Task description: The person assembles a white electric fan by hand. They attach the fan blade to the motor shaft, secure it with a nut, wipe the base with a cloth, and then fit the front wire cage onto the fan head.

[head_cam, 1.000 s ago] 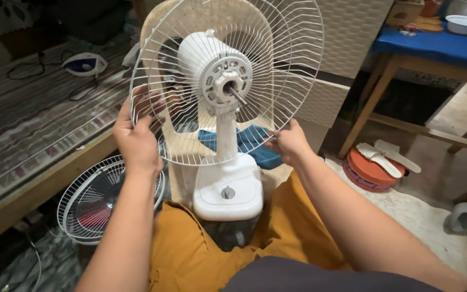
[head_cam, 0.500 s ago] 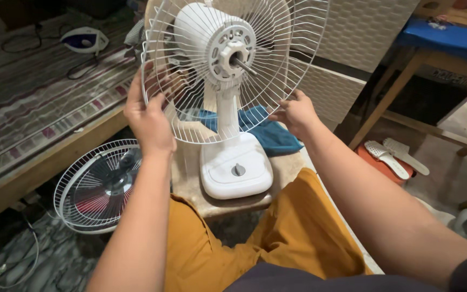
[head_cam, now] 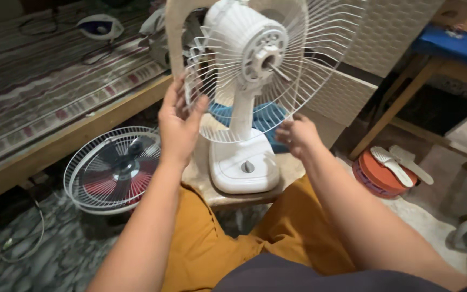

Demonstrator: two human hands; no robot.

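Note:
A white table fan [head_cam: 244, 165] stands on a beige plastic chair [head_cam: 220, 193] between my knees. Its blades are off, so the bare motor shaft [head_cam: 277, 69] sticks out of the motor housing. The white wire rear guard [head_cam: 320, 59] is still around the motor. My left hand [head_cam: 179, 127] grips the guard's left rim, thumb in front. My right hand [head_cam: 298, 135] curls on the guard's lower right rim. A blue cloth [head_cam: 268, 116] lies on the chair behind the fan's stem.
A second wire guard with a dark and red blade set [head_cam: 112, 170] lies on the floor at the left. A bed with a clothes iron [head_cam: 101, 26] runs along the left. A white woven cabinet [head_cam: 352, 81], a blue-topped wooden table [head_cam: 455, 46] and an orange round stool with white sandals [head_cam: 385, 170] stand to the right.
The fan head and guard have turned toward the right. My left hand has slid along the rim toward the middle, and both hands sit closer together. The view has shifted right.

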